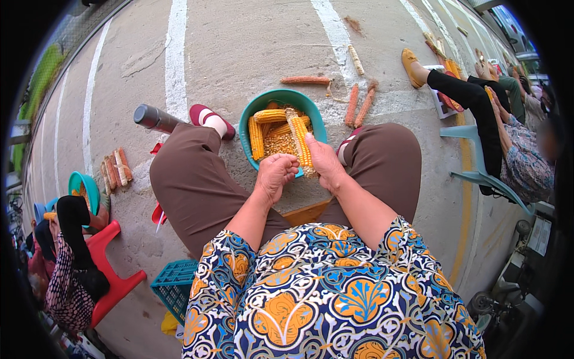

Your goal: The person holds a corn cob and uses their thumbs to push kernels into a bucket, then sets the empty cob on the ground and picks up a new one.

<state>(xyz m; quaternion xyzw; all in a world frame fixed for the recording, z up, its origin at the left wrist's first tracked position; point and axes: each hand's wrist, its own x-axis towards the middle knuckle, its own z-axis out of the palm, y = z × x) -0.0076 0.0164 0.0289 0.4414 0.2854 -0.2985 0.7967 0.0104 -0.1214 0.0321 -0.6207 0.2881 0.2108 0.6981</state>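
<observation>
My right hand [325, 161] grips a partly shelled ear of dried yellow corn [299, 137], held slantwise above a teal plastic basin [319, 119]. Part of the cob is stripped pale along one side, while rows of kernels cover the rest. Close against the lower end of this ear, my left hand [278, 172] has its fingers curled in; whether loose kernels are inside them is hidden. Down in the basin lie loose corn kernels [280, 144] and several whole ears, one of them an upright ear [256, 138] along the left wall.
Bare cobs [352, 105] lie on the concrete beyond the basin. A grey bottle [154, 117] stands left of my knee, near a teal plastic crate [172, 280]. People sit on both sides, on a red stool [107, 273] and a light-blue chair [475, 166]. More cobs [115, 168] lie at left.
</observation>
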